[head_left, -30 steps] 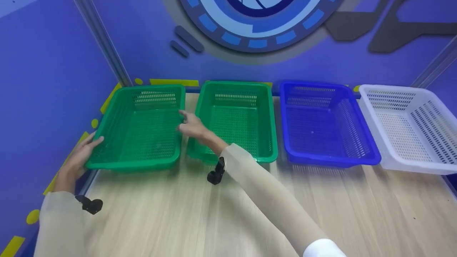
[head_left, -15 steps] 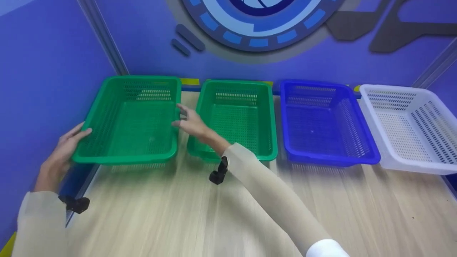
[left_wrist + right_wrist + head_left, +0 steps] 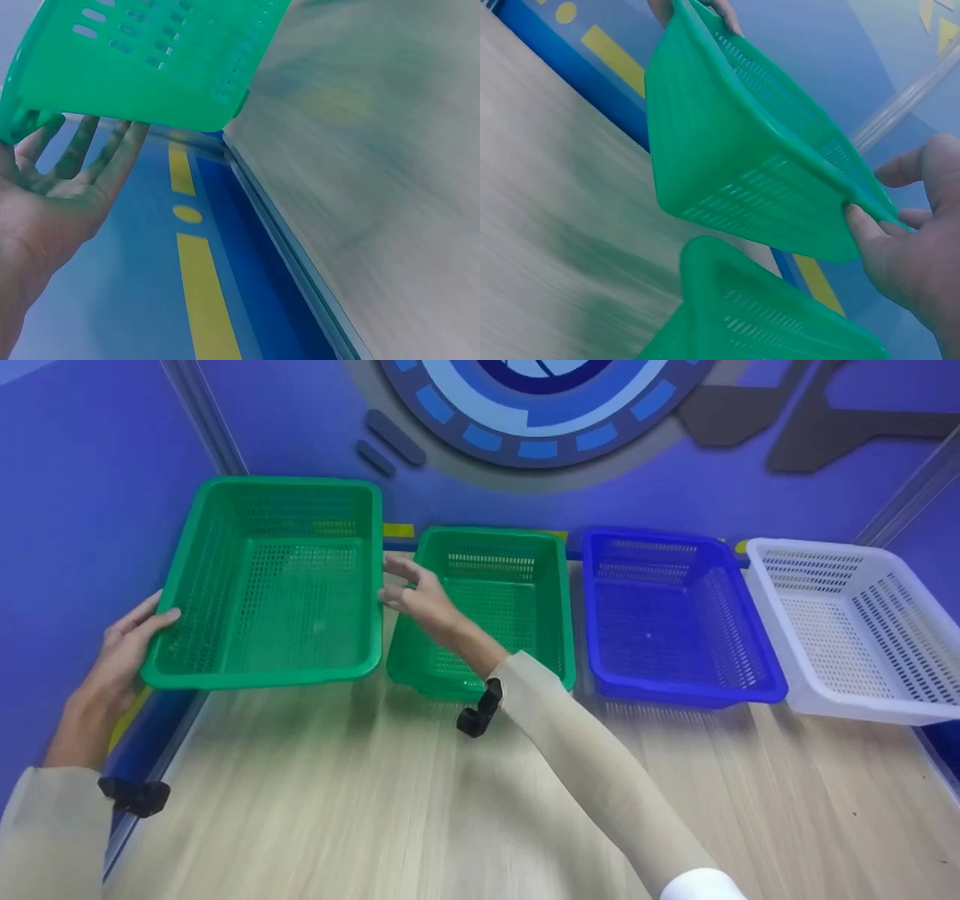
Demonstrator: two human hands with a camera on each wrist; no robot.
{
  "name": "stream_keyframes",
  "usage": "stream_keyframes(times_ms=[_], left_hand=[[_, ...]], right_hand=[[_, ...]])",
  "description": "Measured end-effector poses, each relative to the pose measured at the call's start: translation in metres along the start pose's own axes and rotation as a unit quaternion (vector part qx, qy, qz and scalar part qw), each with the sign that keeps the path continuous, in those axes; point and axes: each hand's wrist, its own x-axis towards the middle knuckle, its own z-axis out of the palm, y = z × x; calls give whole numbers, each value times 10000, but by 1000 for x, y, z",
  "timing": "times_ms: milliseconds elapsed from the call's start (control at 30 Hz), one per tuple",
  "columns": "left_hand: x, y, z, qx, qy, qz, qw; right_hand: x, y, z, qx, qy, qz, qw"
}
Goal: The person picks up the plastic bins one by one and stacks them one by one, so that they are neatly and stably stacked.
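Note:
A green plastic basket (image 3: pixel 300 615) is raised off the table at the left, its front tilted down toward me. My left hand (image 3: pixel 120 656) grips its left rim, the thumb over the inside and the other fingers outside. In the left wrist view, the fingers of that hand (image 3: pixel 71 176) reach under the rim of the basket (image 3: pixel 150 82). On the opposite side my right hand (image 3: pixel 431 604) holds the right rim. The right wrist view has this hand (image 3: pixel 915 232) pinching the rim of the basket (image 3: pixel 712 142) between thumb and fingers.
A second green basket (image 3: pixel 487 619) stands just right of the raised one, partly behind my right forearm. Farther right are a blue basket (image 3: pixel 652 622) and a white basket (image 3: pixel 840 630). Blue panels (image 3: pixel 465 495) enclose the wooden table (image 3: pixel 360 802) at the back and sides.
The left green basket has risen and shifted slightly left, with both hands on its rims. My left hand has moved up and left with it. The other baskets stay in place.

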Motion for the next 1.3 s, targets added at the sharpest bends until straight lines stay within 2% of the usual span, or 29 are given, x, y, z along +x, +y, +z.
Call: stream_keyframes(times_ms=[200, 333, 600, 833, 1033, 1300], left_hand=[[-5, 10, 12, -185, -154, 272, 9993], [-2, 12, 29, -312, -257, 471, 9981], [4, 20, 56, -835, -282, 754, 9933], [5, 25, 82, -908, -617, 1087, 9880], [4, 24, 102, -740, -677, 1115, 9887], [16, 24, 133, -521, -696, 824, 9928]], right_hand=[[-3, -11, -8, 523, 75, 177, 9984], [-7, -17, -20, 489, 3, 335, 9982], [-15, -24, -40, 549, -151, 309, 9979], [-26, -32, -47, 1314, -359, 188, 9905], [-37, -37, -59, 1746, -347, 99, 9840], [-53, -45, -92, 1578, -148, -52, 9873]])
